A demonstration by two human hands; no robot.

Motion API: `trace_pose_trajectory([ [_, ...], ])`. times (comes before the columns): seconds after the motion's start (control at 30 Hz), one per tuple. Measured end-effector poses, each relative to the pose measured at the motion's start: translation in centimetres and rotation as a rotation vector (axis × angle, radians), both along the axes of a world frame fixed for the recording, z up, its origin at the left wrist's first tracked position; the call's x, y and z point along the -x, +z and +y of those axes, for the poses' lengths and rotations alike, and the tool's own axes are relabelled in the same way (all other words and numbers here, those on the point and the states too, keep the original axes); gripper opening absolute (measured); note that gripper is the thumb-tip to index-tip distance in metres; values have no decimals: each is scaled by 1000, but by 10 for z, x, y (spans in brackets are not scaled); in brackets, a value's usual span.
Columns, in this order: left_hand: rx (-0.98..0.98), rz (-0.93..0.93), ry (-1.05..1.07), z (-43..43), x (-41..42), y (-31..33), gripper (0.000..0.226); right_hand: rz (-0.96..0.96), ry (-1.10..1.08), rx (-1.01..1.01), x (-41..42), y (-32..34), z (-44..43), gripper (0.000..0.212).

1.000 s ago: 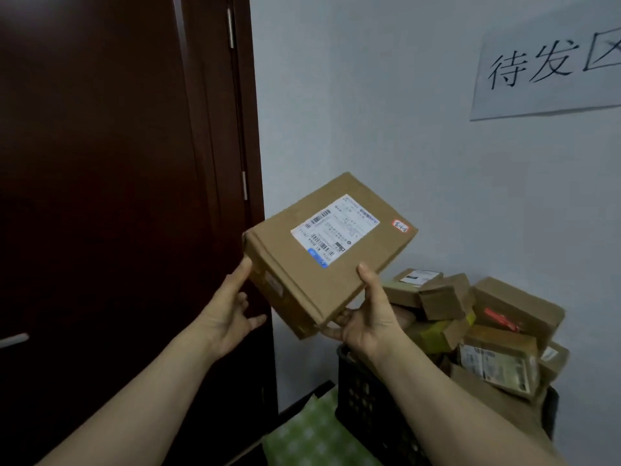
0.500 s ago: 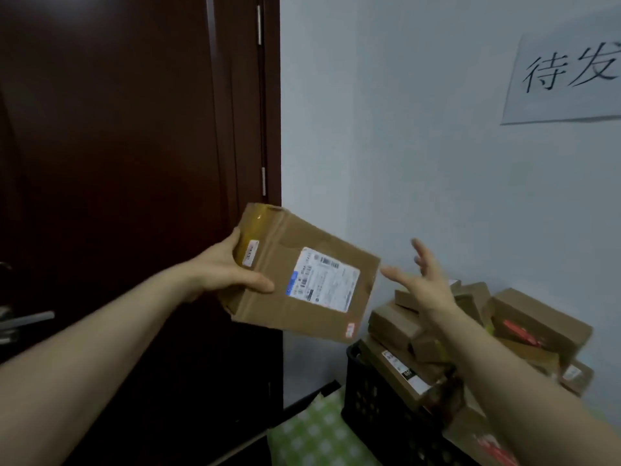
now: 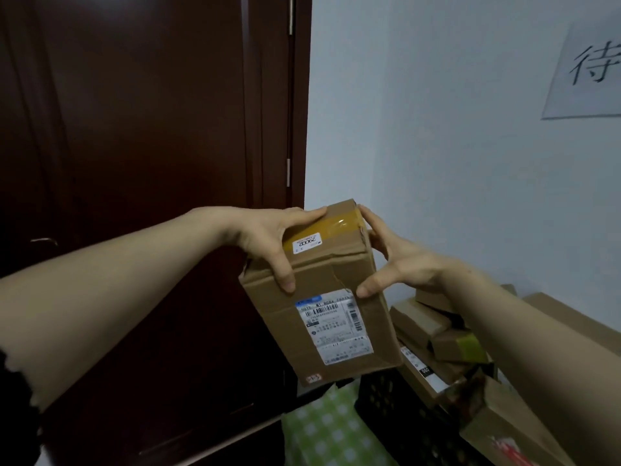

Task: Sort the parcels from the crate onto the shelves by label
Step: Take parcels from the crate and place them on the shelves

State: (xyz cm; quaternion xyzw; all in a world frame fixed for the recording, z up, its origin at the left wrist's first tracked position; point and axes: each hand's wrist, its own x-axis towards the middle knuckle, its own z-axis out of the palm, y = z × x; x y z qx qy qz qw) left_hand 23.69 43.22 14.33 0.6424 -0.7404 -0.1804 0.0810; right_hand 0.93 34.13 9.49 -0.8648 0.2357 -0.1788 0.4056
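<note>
A flat brown cardboard parcel (image 3: 322, 284) with a white shipping label (image 3: 334, 326) and a small red-marked sticker (image 3: 313, 378) at its lower corner hangs in front of me. My left hand (image 3: 272, 240) grips its upper left part, thumb on the front face. My right hand (image 3: 393, 260) holds the upper right edge, thumb pressed near the label. Yellow tape crosses the parcel's top end. Below right, a black crate (image 3: 403, 422) holds several more cardboard parcels (image 3: 437, 331).
A dark red-brown door (image 3: 141, 163) fills the left half. A pale wall (image 3: 437, 129) on the right carries a paper sign (image 3: 588, 68) with handwritten characters. A green checked cloth (image 3: 329, 432) lies on the floor beside the crate.
The parcel has been turned from lying sideways in my left hand alone to hanging lengthwise. My right hand, which was free and open, has come back and taken hold of it.
</note>
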Motion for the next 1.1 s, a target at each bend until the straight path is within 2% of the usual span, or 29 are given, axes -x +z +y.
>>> trace_pose_trajectory([
  [0.1, 100, 157, 87, 5, -10, -4, 128, -144, -83, -108, 1, -6, -1, 125],
  [0.2, 231, 453, 250, 11, -24, -21, 133, -399, -202, -313, 5, -19, -12, 121],
  [0.3, 70, 804, 316, 12, -36, -64, 159, -569, -236, -472, 6, -25, -23, 118],
  [0.37, -65, 965, 282, 12, -40, -89, 146, -609, -225, -598, 4, -25, -30, 114],
  [0.43, -110, 1071, 221, 17, -35, -100, 117, -612, -200, -651, 1, -22, -33, 106],
  [0.5, -118, 1117, 181, 23, -27, -101, 99, -619, -188, -656, -2, -21, -33, 99],
  [0.7, -99, 1076, 193, 31, -28, -91, 95, -635, -215, -709, -7, -24, -37, 105],
  [0.8, -108, 1056, 196, 35, -30, -88, 81, -645, -212, -721, -11, -24, -34, 107],
  [0.97, -49, 1063, 227, 41, -39, -90, 99, -678, -230, -734, -21, -24, -21, 114],
  [1.1, 19, 1110, 321, 53, -58, -94, 88, -515, -216, -688, -41, -43, 6, 114],
])
